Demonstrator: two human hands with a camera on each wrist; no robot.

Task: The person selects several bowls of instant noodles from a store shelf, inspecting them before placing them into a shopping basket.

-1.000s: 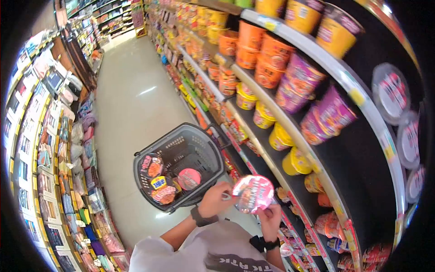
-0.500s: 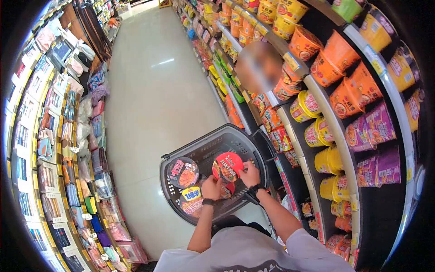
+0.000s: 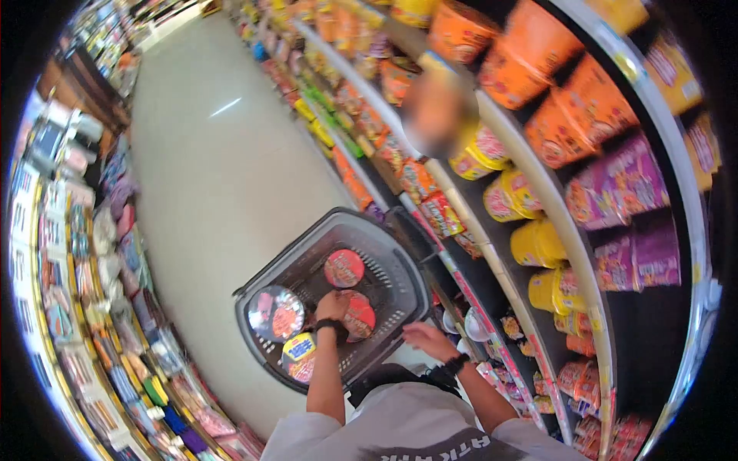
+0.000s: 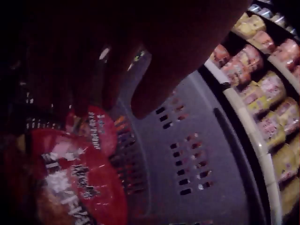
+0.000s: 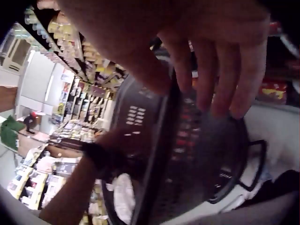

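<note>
My left hand (image 3: 332,306) reaches down inside a grey shopping basket (image 3: 396,250). It is right at a red-lidded instant noodle bowl (image 3: 357,316), and another red-lidded noodle bowl (image 3: 344,268) sits beyond it. In the left wrist view the fingers hang loosely, apart from each other, above the red lids, with nothing seen between them. A dark-lidded noodle bowl (image 3: 277,313) and a yellow-and-pink one (image 3: 300,356) stand at the basket's left side. Just outside the basket's right rim, my right hand (image 3: 430,340) hangs with relaxed fingers and holds nothing.
Shelves on the right carry yellow noodle tubs (image 3: 538,243), orange tubs (image 3: 580,107) and purple tubs (image 3: 619,184). A shelf rail (image 3: 530,169) runs close beside the basket. Packed clothing goods (image 3: 84,307) line the left. A pale floor (image 3: 207,169) stretches ahead.
Both hands held a red-lidded noodle bowl, first over the shelf side, then over the basket. Now that bowl rests in the basket, and the right hand has drawn back past the rim.
</note>
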